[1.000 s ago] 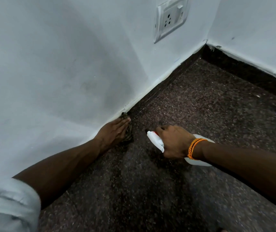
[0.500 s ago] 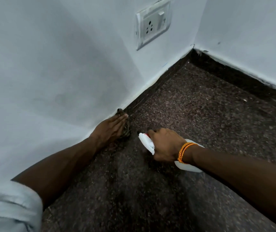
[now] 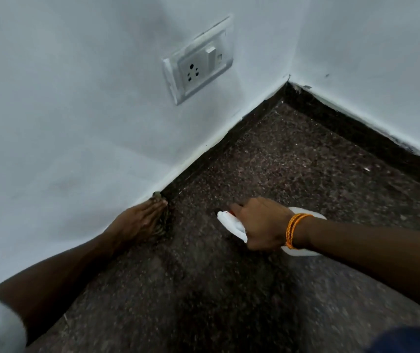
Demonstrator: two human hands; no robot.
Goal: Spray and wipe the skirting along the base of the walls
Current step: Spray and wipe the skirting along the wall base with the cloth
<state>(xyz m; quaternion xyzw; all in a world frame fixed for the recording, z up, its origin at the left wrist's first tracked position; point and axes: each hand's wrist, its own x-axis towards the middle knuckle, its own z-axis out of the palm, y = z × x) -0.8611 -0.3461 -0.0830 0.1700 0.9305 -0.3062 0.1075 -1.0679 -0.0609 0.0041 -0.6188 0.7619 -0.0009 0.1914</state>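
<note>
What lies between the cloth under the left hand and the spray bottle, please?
Only bare speckled floor separates cloth from spray bottle, in the head view.

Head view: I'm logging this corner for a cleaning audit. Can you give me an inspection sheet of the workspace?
Surface: dark speckled floor, one pale speck near the right wall.
Job's things: cloth against the dark skirting; white spray bottle low near the floor, nozzle pointing left.
Clutter: nothing seen.
Hands: left hand presses flat on the cloth; right hand grips the spray bottle.
Cables: nothing seen.
Surroundings: white walls meeting at a corner; wall socket above the skirting.
</note>
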